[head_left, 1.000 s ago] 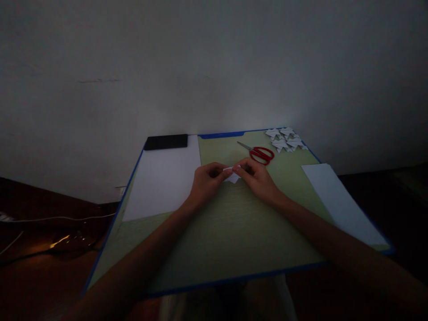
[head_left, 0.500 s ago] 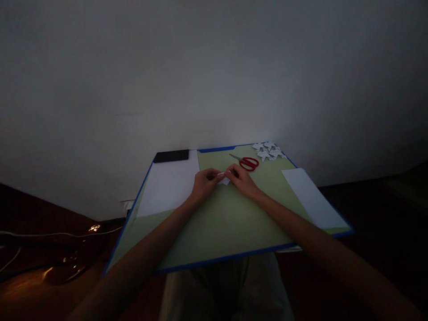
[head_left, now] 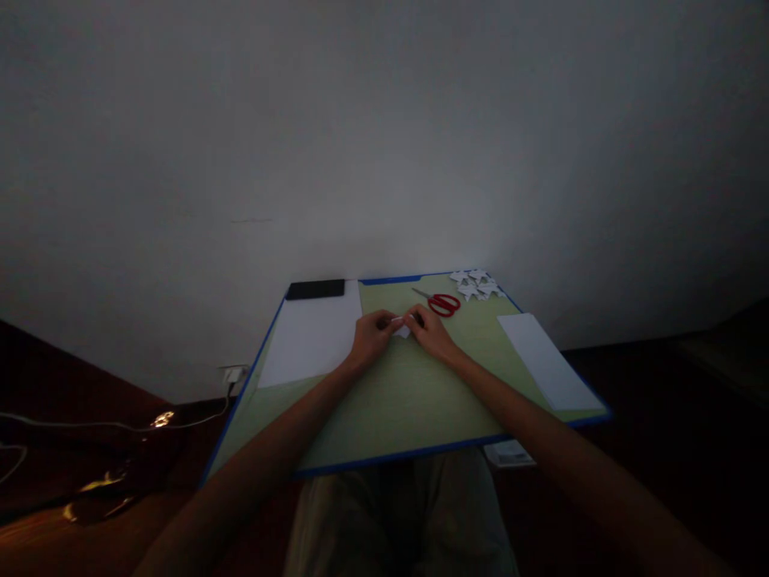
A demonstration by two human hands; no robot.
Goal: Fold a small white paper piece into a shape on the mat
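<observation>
Between my two hands is a small folded piece of white paper [head_left: 402, 329], partly covered by the fingers. My left hand [head_left: 372, 335] pinches its left side, and my right hand [head_left: 430, 330] pinches its right side, with the fingertips close together. Just beyond my right hand lies a pair of scissors [head_left: 443, 304] with red handles, the blades pointing to the far left. Several folded white paper shapes [head_left: 477, 286] with pointed corners sit grouped at the far right of the green board [head_left: 384, 409].
A sheet of white paper [head_left: 312, 340] lies on the left, with a dark flat rectangular object [head_left: 316, 289] at its far end. White paper strips [head_left: 549, 361] rest on the right. Behind the board stands a wall [head_left: 384, 144] with a plugged-in white cable [head_left: 234, 374].
My view has shifted slightly, so the board sits a little lower in the picture. Both hands still pinch the folded paper in nearly the same pose.
</observation>
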